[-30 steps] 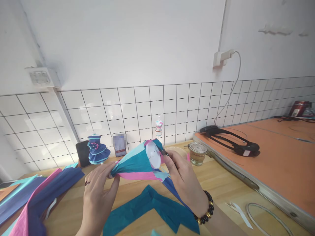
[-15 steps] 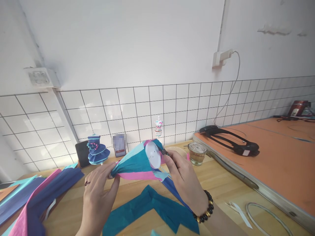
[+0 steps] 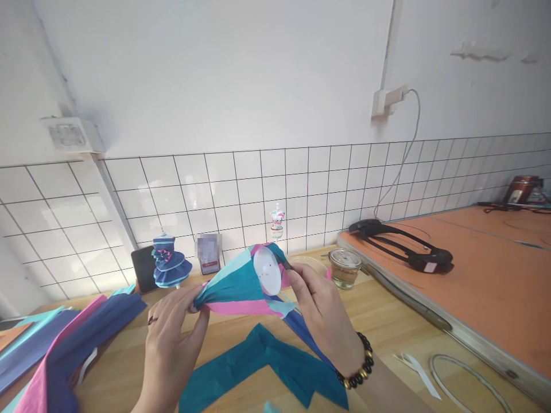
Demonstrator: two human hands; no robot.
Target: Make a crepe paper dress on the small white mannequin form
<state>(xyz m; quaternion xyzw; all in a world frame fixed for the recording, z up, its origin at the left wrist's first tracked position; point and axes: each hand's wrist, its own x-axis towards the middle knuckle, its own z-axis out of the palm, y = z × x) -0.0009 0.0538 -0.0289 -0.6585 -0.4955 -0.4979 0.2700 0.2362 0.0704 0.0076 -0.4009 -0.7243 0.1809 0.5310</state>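
A cone-like paper piece (image 3: 235, 287) in teal, light blue and pink hangs above the table, its wide end turned right around a white disc (image 3: 267, 272). My left hand (image 3: 174, 332) is closed on the gathered narrow end. At the upper right edge of the paper, my right hand (image 3: 322, 310), with a beaded bracelet, pinches the rim together with a small dark item, mostly hidden by the fingers. Below lies a bent teal paper strip (image 3: 258, 355). A blue strip (image 3: 303, 332) runs beneath my right hand.
Colored paper strips (image 3: 99, 327) lie at left. Behind stand a blue miniature dress (image 3: 171, 267), a phone (image 3: 210, 255), a small figure (image 3: 277, 222) and a lidded glass jar (image 3: 344, 268). A black headset (image 3: 404, 246) rests on the orange surface (image 3: 495, 275) at right.
The dark item at my right fingertips shows less than before, its tip now close against the paper rim. My left hand and the paper piece have hardly moved.
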